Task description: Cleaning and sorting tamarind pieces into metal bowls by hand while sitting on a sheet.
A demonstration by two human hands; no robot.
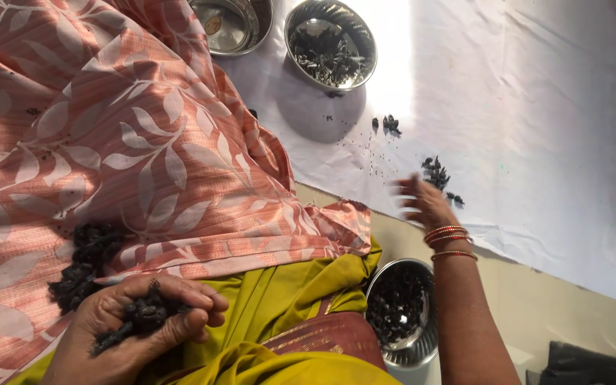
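Two bare hands are showing in a view looking down at a person's lap. The left hand point(137, 324), low at the left, is resting on the lap with its fingers curled shut around a clump of dark pods point(140, 315), which is poking out between the fingers and the palm. More of the same dark pods point(85, 265) are lying in a loose heap just above that hand, on pink cloth with a white leaf pattern point(108, 135) that is covering the lap. Yellow-green fabric point(272, 306) is showing below the pink cloth.

The right hand point(425, 203), wearing red and gold bangles point(449, 237) at the wrist, is reaching out over a white sheet point(536, 128) spread on the floor. Its fingers are blurred and look spread apart, holding nothing that can be made out. A small scatter of dark pieces point(436, 173) is lying on the sheet just beyond the fingertips, and another small scatter point(388, 124) is lying farther up.

Three steel bowls are in view. One bowl of dark pods point(402, 314) is sitting beside the right forearm, near the knee. A second bowl with dark scraps point(331, 44) is standing on the sheet at the top, and a nearly bare bowl point(231, 26) is just to its left.
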